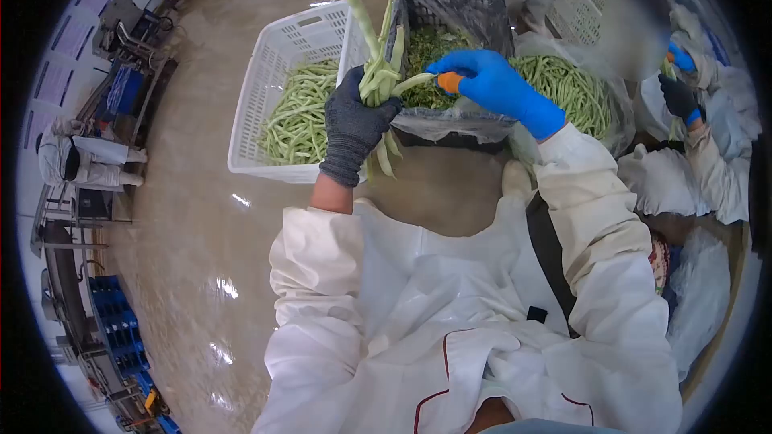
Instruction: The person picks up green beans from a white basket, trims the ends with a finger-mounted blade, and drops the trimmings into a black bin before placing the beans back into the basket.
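My left hand [355, 124], in a dark grey knit glove, is closed round a bunch of flat green beans [378, 72] that stick out above and below the fist. My right hand [498, 88], in a blue glove, grips a small tool with an orange handle [450, 82] at the tip of one bean that points right from the bunch. The tool's blade is too small to make out. Behind my hands stands a dark crate [494, 12] lined with clear plastic, holding green scraps. At its left is a white basket [249, 112] with many beans.
A plastic bag of beans [563, 96] lies right of the dark crate. Co-workers in white stand at the top and right, one with a dark-gloved hand [679, 99]. Another person [80, 157] is far left beside equipment and blue crates [117, 325]. The floor [201, 273] looks wet.
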Tool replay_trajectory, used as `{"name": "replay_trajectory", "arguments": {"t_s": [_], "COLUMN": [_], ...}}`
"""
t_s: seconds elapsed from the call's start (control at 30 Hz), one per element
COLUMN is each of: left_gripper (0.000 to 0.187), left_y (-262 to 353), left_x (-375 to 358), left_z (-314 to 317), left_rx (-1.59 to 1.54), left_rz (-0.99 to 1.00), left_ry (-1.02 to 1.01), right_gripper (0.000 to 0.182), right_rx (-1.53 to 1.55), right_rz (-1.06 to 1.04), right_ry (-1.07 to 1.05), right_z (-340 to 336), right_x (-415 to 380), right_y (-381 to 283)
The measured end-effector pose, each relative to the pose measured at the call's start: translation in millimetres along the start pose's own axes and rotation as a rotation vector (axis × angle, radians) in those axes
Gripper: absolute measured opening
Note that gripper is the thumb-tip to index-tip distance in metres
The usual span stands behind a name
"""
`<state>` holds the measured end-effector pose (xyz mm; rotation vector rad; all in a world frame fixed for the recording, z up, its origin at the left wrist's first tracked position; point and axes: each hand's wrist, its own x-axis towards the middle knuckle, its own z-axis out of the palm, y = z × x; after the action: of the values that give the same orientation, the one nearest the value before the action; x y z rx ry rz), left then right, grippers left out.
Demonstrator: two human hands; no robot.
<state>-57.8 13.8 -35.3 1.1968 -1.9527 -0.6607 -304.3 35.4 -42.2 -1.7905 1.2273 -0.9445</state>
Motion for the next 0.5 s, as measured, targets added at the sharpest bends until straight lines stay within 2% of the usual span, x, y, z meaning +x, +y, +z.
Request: {"name": "replay_trajectory", "arguments": {"t_s": [0.2,0.33,0.43,0.5], "left_gripper": [0.050,0.050,0.044,0.038], "left_y": [-3.7,5.2,11.2,15.7], "left_x": [-0.2,-5.7,-6.5,-5.1], "left_z": [7.7,14.6,17.9,18.9], "left_rx": [0.142,0.016,-0.319,-0.648], "left_rz": [0.069,0.078,-0.005,-0.124], "left_ry": [0.049,0.086,0.149,0.185], "right_gripper": [0.024,0.021,0.024,0.025], "right_rx": [-0.091,-0.194,0.739,0.745], "right_rz": [-0.095,-0.054,-0.083,0.081], "right_ry": [0.097,0.224,0.178,0.080], "right_z": [7.5,11.1,16.2,18.9], "right_x": [-7.4,-6.8,0.2,2.3], "right_y": [-0.4,-10.0,-6.2,-2.7]}}
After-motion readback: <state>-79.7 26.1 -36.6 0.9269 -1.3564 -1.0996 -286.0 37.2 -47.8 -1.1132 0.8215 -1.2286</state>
